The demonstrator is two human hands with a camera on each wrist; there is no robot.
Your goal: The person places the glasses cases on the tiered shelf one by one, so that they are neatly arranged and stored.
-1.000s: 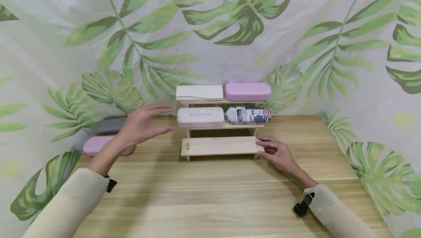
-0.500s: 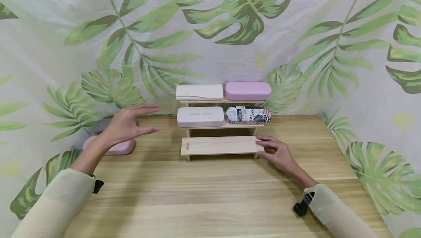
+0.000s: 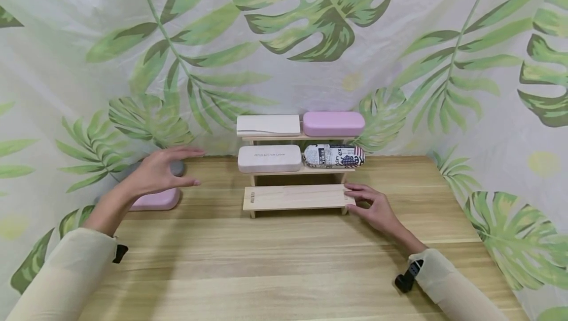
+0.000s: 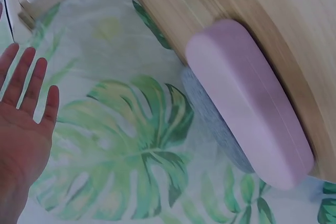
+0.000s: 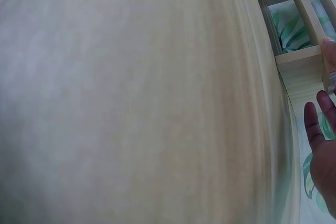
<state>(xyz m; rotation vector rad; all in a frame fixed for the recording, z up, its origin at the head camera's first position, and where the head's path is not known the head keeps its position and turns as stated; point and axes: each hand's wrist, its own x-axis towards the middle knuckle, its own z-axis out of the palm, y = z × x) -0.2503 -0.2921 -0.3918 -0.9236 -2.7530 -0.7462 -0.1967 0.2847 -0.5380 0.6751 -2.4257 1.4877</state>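
My left hand (image 3: pixel 153 173) hovers over the table's left side, fingers stretched and thumb apart, holding nothing. Below it lies a pink glasses case (image 3: pixel 161 200), with a grey case (image 3: pixel 178 168) behind, partly hidden by the hand. In the left wrist view the pink case (image 4: pixel 249 103) lies next to the grey one (image 4: pixel 215 119). With thumb and fingers my right hand (image 3: pixel 374 208) holds the right end of the lowest board (image 3: pixel 293 197) of a three-step wooden rack. That board is bare. The middle step bears a white case (image 3: pixel 269 159) and a newspaper-print case (image 3: pixel 335 156).
On the rack's top step sit a white flap case (image 3: pixel 268 125) and another pink case (image 3: pixel 334 124). The rack stands near the back edge of the wooden table (image 3: pixel 284 271), before a leaf-patterned cloth (image 3: pixel 310 79).
My left hand has moved left, away from the rack to above the pink and grey cases, staying spread. My right hand stays at the rack's lowest board.
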